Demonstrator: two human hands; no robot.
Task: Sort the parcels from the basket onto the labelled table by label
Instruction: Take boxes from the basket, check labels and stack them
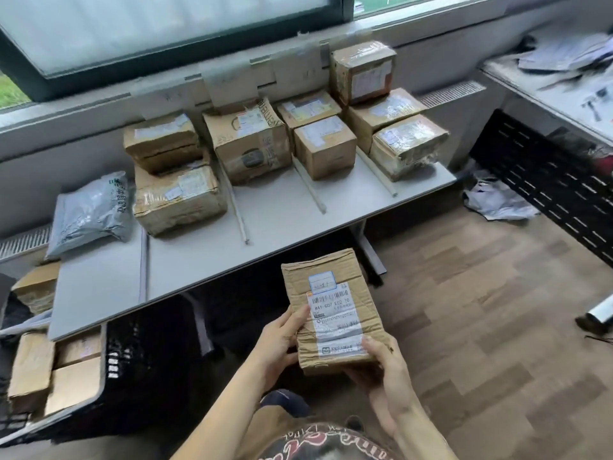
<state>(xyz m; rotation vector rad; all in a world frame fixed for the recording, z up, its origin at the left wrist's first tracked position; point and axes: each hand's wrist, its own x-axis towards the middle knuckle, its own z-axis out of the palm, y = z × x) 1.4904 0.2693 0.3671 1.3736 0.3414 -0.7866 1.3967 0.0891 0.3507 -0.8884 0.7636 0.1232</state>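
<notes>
Crumpled brown parcel, white barcode label up, gripped by left hand and right hand

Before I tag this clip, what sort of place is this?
Probably an office-type room used for parcel sorting: a grey table under a window, split into lanes by strips, stacked with cardboard parcels; a black basket of boxes; a labelled parcel gripped by left hand and right hand.

Parcel: flat, crumpled brown cardboard, white barcode label up, pinched at near end by left hand and right hand. Sorted boxes stacked along far side of counter. Grey mailer at its left. Black basket near left, unsorted boxes seemingly inside.
</notes>
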